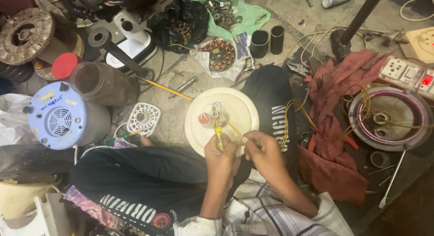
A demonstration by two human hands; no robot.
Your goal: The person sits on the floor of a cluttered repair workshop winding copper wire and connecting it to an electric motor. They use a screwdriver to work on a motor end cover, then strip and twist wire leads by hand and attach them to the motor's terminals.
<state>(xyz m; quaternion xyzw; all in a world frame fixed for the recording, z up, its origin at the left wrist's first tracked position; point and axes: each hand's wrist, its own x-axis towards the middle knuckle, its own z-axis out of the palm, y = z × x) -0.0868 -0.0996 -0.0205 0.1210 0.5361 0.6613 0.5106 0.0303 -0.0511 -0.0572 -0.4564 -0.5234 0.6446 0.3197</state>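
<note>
Wiring work at the cream round fan cover (pixel 235 110) resting on my knee: my left hand (pixel 220 155) clenches a yellow-handled screwdriver (pixel 218 133), tip at the cover's hub; my right hand (pixel 263 151) pinches a yellow wire (pixel 235 129). I judge steady tip pressure comes next. The terminal itself is too small to make out.

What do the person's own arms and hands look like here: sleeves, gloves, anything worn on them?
Both hands, the left hand and right hand, are bare: no gloves, and no rings or watch that I can make out. The forearms are uncovered; white shirt sleeves with a dark checked line pattern are pushed up near the elbows.
</note>
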